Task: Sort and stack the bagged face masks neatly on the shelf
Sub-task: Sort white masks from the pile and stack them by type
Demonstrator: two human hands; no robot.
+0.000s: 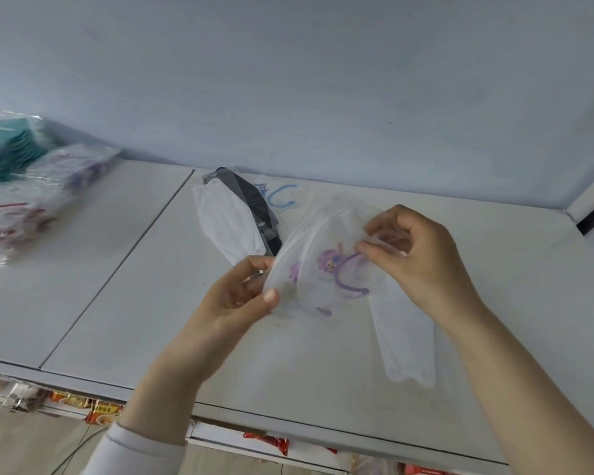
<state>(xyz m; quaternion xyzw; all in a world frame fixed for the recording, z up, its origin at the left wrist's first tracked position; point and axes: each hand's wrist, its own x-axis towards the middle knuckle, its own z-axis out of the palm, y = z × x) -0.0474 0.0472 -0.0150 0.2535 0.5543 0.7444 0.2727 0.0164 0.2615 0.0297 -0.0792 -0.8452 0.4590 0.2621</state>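
Both my hands hold one bagged white mask with a purple cartoon print (pixel 323 272) just above the grey shelf (pixel 151 286). My left hand (pixel 240 296) pinches its lower left edge. My right hand (pixel 415 255) pinches its upper right edge. Under it lies a plain white bagged mask (pixel 405 341). Behind, a white mask (pixel 227 221) lies beside a black mask (pixel 254 200), and a bag with blue print (pixel 282 195) lies at the back wall.
At the far left of the shelf sit stacks of bagged masks: teal ones (pixel 7 149) and white printed ones (pixel 38 197). A seam (pixel 117 265) runs across the shelf. Packaged goods (pixel 100 409) hang below the front edge.
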